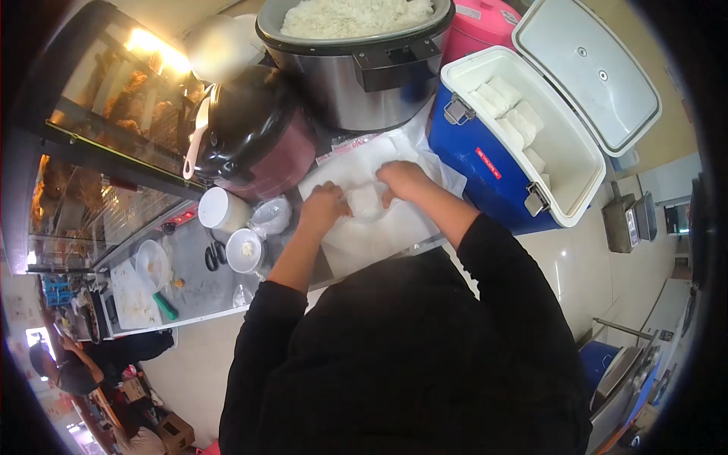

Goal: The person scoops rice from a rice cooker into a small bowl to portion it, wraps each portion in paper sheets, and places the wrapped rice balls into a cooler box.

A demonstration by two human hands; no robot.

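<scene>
Near the front edge of the table (199,292), in narrow room between pink pot (277,165) and blue cooler (464,163), half-curled left hand (326,206) and right hand (403,180) clasp opposite sides of a white bundle (367,202) on paper (355,246)

Location type: food-shop kitchen. Indicators: lit glass display cabinet (114,162) holding browned food (130,95), upper left; large, filled rice cooker (334,95), top centre; cooler box (453,155) of white packets (523,121), upper right.
</scene>
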